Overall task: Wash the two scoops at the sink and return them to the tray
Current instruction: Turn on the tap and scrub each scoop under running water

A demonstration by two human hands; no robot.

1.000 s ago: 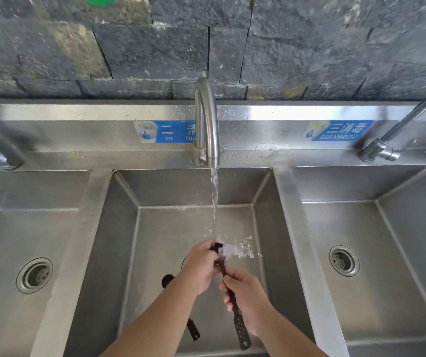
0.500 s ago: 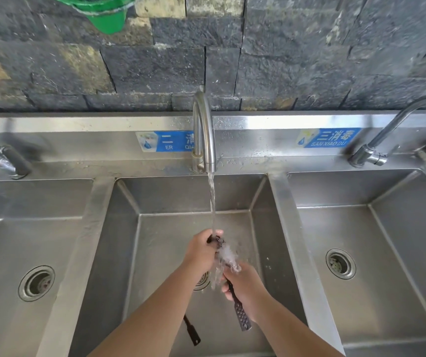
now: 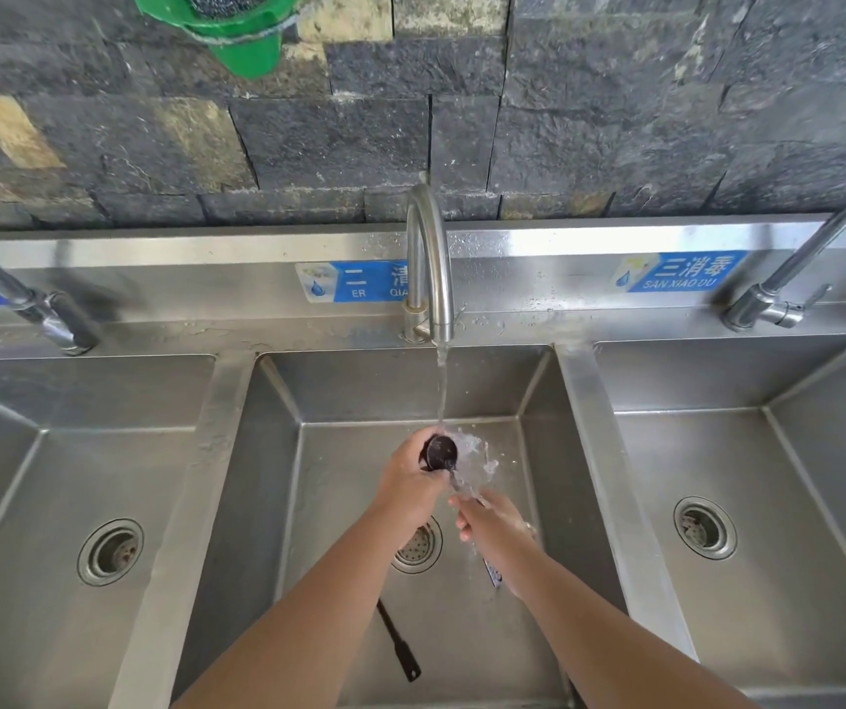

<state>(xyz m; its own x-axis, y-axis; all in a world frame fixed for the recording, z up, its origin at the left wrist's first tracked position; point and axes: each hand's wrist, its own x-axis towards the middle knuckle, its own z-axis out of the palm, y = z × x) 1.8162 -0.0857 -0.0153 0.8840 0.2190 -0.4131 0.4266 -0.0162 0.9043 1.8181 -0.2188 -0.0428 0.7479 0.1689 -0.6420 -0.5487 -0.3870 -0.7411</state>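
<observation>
Your left hand (image 3: 413, 483) was curled around the round bowl of a dark scoop (image 3: 440, 451), fingers wrapped on its left side, holding it directly under the falling water (image 3: 441, 386). The bowl faced up toward you and the stream broke over it, throwing spray to the right. Your right hand (image 3: 492, 524) was closed on the same scoop's handle lower down, fingers folded over it, so that only the perforated end of the handle showed below your wrist. Both forearms reached in from the bottom edge, the left crossing over the middle basin's drain (image 3: 418, 547).

The second scoop (image 3: 399, 641) lay on the floor of the middle basin (image 3: 277, 504), near the front wall; only its thin black handle showed, the bowl end being hidden under your left forearm. It was well apart from either hand.

The water came from a curved steel tap (image 3: 428, 258) mounted behind the middle basin. To the left and right sat two more basins (image 3: 27, 504) (image 3: 794, 478), each with its own drain and its own tap (image 3: 27, 304) (image 3: 794, 284) at the back. Blue labels (image 3: 681, 271) were stuck along the steel splashback, which was wet with droplets near the middle tap. Above it ran a dark stone wall (image 3: 615, 120), and a green plastic container (image 3: 226, 28) hung at the top left. The tray was not in view.
</observation>
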